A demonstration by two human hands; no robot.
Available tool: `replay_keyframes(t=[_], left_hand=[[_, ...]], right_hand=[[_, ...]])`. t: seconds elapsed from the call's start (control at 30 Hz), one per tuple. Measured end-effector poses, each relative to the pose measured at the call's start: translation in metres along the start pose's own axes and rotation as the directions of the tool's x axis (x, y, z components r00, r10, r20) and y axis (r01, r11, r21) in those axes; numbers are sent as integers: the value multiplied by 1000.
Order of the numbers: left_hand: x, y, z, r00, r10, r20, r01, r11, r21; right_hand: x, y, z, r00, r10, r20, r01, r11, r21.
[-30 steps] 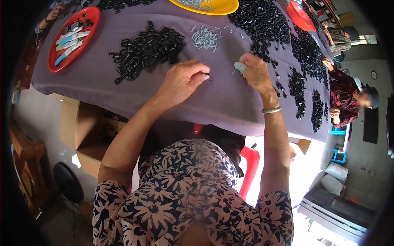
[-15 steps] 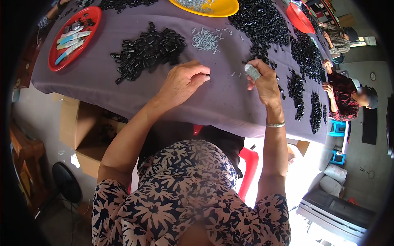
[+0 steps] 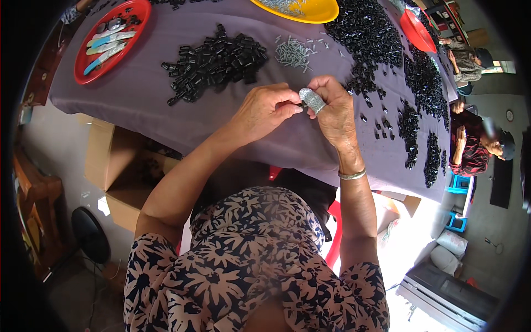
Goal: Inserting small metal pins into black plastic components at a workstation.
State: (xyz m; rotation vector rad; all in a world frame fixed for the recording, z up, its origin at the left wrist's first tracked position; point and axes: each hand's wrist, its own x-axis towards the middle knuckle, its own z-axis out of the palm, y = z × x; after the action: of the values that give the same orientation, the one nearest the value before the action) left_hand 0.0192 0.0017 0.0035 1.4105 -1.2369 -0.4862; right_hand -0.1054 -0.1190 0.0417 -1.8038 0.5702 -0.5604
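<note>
Above the near part of the table, my left hand (image 3: 264, 113) pinches a small black piece, mostly hidden between thumb and fingertips. My right hand (image 3: 336, 116) meets it, its fingers curled in. A silvery grey wrapping (image 3: 313, 100) covers the right thumb, which presses close to the black piece; whatever the right fingers hold is hidden. Beyond my left hand lies a heap of black plastic pieces (image 3: 218, 63). A smaller pile of thin metal pins (image 3: 294, 53) sits just past the hands.
A red tray (image 3: 79, 72) with blue-and-white-handled tools (image 3: 105, 55) stands at left. At the back is a yellow dish (image 3: 310, 20) of pins. More black pieces (image 3: 370, 44) spread along the right, near a red bowl (image 3: 416, 32). Other people sit at the far right.
My hands have come together; the right moved left toward the piece in my left fingers. The whole view has shifted a little, with the table contents appearing farther right.
</note>
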Motion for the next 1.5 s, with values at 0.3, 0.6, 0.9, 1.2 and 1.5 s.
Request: replay_keyframes(t=[0.3,0.6,0.9,1.2,1.5], left_hand=[[1,2,2,997,-77,12,78,996,-52],[0,7,2,993,-110,-30,107,990,-91],[-2,1,7,993,-15,-114,10,999,-46],[-6,5,8,997,-51,-66,45,996,-81],[-2,2,12,993,-85,-79,72,985,-154]], right_hand=[[-6,8,10,987,-112,-114,93,982,-163],[-13,0,17,946,-282,-162,195,890,-411],[-7,-9,32,908,-373,-190,197,781,-593],[-9,-6,33,940,-239,-244,52,805,-591],[-10,4,25,946,-134,-296,49,959,-278]])
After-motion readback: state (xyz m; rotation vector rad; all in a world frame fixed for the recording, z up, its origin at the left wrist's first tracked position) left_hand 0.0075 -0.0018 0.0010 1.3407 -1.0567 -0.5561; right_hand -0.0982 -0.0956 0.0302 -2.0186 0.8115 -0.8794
